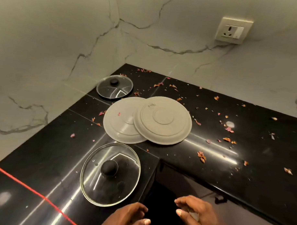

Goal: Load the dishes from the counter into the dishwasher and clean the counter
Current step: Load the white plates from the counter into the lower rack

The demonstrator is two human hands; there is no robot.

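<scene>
Two grey plates lie upside down on the black L-shaped counter [219, 148]; the right plate [163, 120] overlaps the edge of the left plate [118, 121]. A large glass lid [110, 174] with a black knob sits near the inner corner edge. Against the wall corner rests a small glass lid [114, 86]. My left hand [129, 217] and my right hand [196, 213] hover at the bottom of the view, fingers loosely curled, holding nothing, just below the large lid.
Dried reddish petal scraps [201, 156] are scattered over the counter, mostly to the right. A wall socket [234, 30] sits on the marble backsplash. A red laser line [32, 191] crosses the counter's left part. The inner corner edge drops to the floor.
</scene>
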